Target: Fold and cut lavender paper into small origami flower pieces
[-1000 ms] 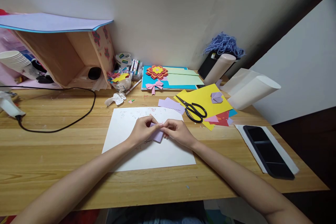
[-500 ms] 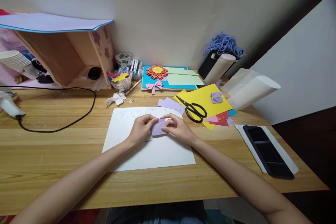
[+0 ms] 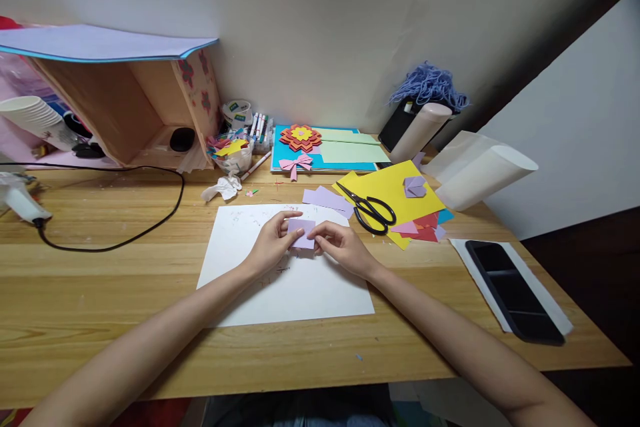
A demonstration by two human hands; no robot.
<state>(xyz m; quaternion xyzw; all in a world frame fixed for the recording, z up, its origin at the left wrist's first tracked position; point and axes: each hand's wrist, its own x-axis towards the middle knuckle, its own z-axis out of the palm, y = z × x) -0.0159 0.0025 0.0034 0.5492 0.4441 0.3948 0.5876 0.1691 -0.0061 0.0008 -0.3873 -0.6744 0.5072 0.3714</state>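
The right hand is shifting from the square's top to its right edge, pinching there; the left hand is gripping the opposite side, over the sheet. Keeping fingertips light should be helping alignment.

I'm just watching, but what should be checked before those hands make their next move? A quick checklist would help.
1. Lilac square held by both the left hand and right hand: ok, one at each side.
2. White sheet beneath the hands: ok, lying flat.
3. White sheet free of loose pieces: not ok, lilac strips overlap its far edge.
4. Scissors away from the fingers: ok, lying on the yellow paper.
5. Lilac square's layers aligned: cannot tell, too small to see.
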